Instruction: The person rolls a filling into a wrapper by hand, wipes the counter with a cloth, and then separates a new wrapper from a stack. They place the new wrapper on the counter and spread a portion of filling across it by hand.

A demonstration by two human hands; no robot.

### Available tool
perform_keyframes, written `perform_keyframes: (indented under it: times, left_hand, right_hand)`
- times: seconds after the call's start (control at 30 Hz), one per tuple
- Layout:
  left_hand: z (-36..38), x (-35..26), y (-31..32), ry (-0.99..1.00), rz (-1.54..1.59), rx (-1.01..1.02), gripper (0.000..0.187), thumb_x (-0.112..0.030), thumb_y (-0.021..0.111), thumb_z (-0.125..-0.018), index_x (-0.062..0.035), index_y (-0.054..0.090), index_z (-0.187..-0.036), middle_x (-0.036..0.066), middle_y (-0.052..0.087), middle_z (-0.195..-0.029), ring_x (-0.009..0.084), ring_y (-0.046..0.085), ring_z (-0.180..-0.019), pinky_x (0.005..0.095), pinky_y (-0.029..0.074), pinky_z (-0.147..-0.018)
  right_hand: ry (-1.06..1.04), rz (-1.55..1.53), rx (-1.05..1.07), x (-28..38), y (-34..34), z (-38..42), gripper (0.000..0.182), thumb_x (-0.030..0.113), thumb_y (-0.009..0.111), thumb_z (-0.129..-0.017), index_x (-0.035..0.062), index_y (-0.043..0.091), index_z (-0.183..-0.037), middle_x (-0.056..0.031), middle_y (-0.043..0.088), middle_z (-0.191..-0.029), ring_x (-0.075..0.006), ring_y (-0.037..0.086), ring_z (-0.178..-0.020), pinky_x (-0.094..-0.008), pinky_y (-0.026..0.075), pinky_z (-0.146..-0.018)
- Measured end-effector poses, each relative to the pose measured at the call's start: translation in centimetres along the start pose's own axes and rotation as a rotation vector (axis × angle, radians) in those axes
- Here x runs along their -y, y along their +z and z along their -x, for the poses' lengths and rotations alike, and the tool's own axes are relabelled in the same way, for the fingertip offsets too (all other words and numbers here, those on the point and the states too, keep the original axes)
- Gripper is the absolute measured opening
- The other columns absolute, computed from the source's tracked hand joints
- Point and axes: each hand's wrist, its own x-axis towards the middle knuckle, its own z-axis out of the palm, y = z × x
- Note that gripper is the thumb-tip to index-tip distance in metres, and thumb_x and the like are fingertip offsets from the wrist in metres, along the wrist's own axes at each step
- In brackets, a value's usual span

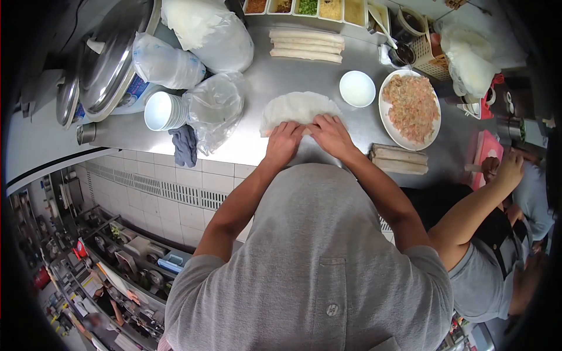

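A thin, whitish, round wrapper (302,107) lies on the steel counter (234,140) in front of me. At its near edge, the fingers of my left hand (284,142) are curled down over the sheet. Beside it my right hand (331,138) grips the same edge, fingers bent and the two hands almost touching. A little pinkish matter shows between my fingertips; most of what lies under them is hidden. Right of the wrapper stand a small white bowl (357,89) with pale contents and an oval plate (417,144) of pinkish minced filling (411,108).
Long pale rolls (307,46) lie at the back, more rolls (399,159) at the near right. Seasoning trays (307,7) line the far edge. Stacked bowls (165,111), plastic bags (215,108) and a grey cloth (184,145) sit left. A co-worker's arm (474,213) is close on my right.
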Motion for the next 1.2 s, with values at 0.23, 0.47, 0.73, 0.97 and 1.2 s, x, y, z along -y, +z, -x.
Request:
perform_keyframes:
  times: [0.23,0.47,0.73,0.97,1.2]
  left_hand:
    - [0.6,-0.3,-0.7,-0.007,-0.026,-0.068,0.034,-0.008,0.07,-0.078,-0.0048,0.068,-0.111,0.008,0.062,-0.106,0.0276,0.058,-0.101,0.0401,0.048,-0.086]
    - [1.3,0.9,-1.5,-0.033,0.002,-0.035,0.033,-0.007,0.074,-0.074,-0.0053,0.068,-0.106,0.008,0.062,-0.106,0.0294,0.058,-0.1,0.0418,0.049,-0.085]
    - [1.6,2.2,-2.9,-0.099,-0.037,-0.017,0.028,-0.007,0.076,-0.072,-0.0063,0.069,-0.099,0.008,0.063,-0.102,0.0306,0.06,-0.095,0.0414,0.051,-0.082]
    - [1.7,2.7,-4.0,-0.138,0.006,0.059,0.027,-0.007,0.077,-0.072,-0.0078,0.069,-0.097,0.007,0.062,-0.099,0.0298,0.06,-0.093,0.0413,0.052,-0.082]
    - [1.4,3.7,-4.9,-0.169,-0.009,0.195,0.031,-0.009,0.078,-0.07,-0.0084,0.069,-0.099,0.008,0.062,-0.101,0.0305,0.06,-0.095,0.0408,0.052,-0.082]
  right_hand:
    - [-0.004,-0.018,0.042,0.6,-0.6,-0.7,0.015,0.016,0.057,-0.084,0.0086,0.069,-0.091,-0.0073,0.058,-0.098,-0.0252,0.056,-0.102,-0.0397,0.043,-0.085]
    - [0.012,-0.03,0.081,0.5,0.1,-0.4,0.014,0.016,0.061,-0.083,0.01,0.07,-0.093,-0.0072,0.058,-0.099,-0.0258,0.056,-0.103,-0.0401,0.043,-0.087]
    - [0.068,-0.14,0.119,1.2,0.2,-1.3,0.015,0.019,0.072,-0.082,0.0113,0.071,-0.095,-0.0068,0.057,-0.102,-0.0258,0.055,-0.107,-0.0413,0.043,-0.089]
    - [0.09,-0.114,0.18,2.0,0.0,-2.5,0.015,0.016,0.071,-0.081,0.0112,0.072,-0.095,-0.0072,0.059,-0.107,-0.0262,0.055,-0.111,-0.0432,0.043,-0.092]
    - [0.09,-0.157,0.248,2.4,1.1,-3.8,0.012,0.014,0.068,-0.081,0.0095,0.071,-0.092,-0.0093,0.06,-0.109,-0.0277,0.055,-0.112,-0.0446,0.044,-0.094]
